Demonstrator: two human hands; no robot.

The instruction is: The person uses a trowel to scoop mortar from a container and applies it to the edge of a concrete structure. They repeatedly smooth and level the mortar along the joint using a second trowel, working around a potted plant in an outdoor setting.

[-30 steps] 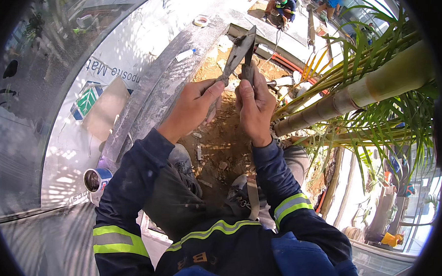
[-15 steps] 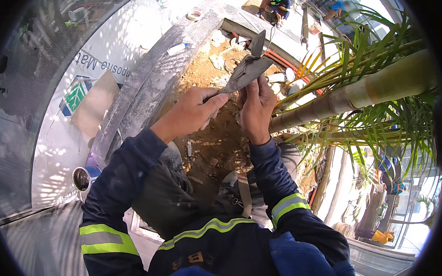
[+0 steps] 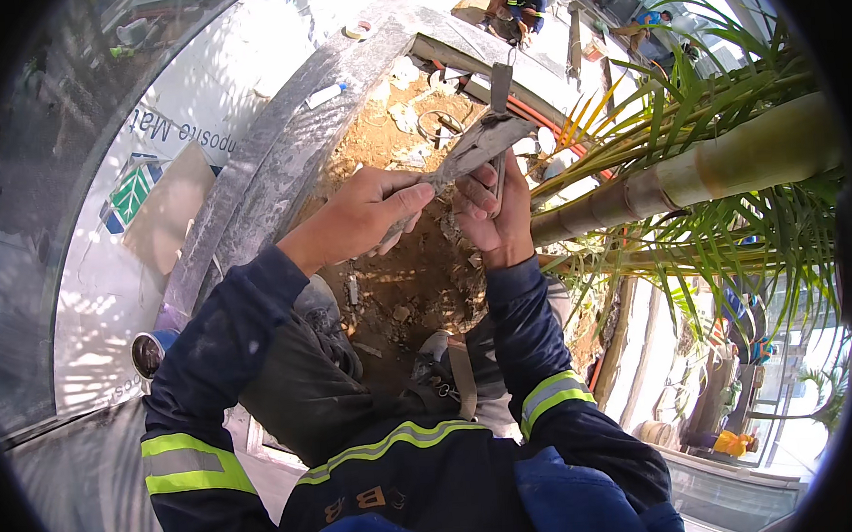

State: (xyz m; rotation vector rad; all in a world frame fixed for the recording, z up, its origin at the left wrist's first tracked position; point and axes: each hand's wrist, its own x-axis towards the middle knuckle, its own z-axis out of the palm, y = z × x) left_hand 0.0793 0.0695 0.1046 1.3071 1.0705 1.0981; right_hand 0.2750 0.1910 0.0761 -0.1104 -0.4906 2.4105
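My left hand [image 3: 359, 212] is closed round the handle of a grey-smeared trowel [image 3: 478, 148], whose blade points up and to the right. My right hand [image 3: 498, 215] grips a narrow putty knife [image 3: 501, 90]; its flat blade rises beyond the trowel, and its handle is partly hidden by my fingers. The two blades cross and seem to touch, with dark grey paste where they meet. Both tools hang above a bed of brown soil [image 3: 389, 301].
A thick palm stem [image 3: 688, 178] with fronds crowds in close on the right. A stone ledge [image 3: 236, 170] runs along the left, with a white tube [image 3: 324, 95] and a tape roll [image 3: 357, 29] on it. An open can [image 3: 148, 354] stands lower left. A crouching person [image 3: 521, 3] works at the far side.
The putty knife has turned more upright against the trowel blade, and my right hand's fingers have opened into view and curled differently. My left hand has shifted slightly left and down with the trowel.
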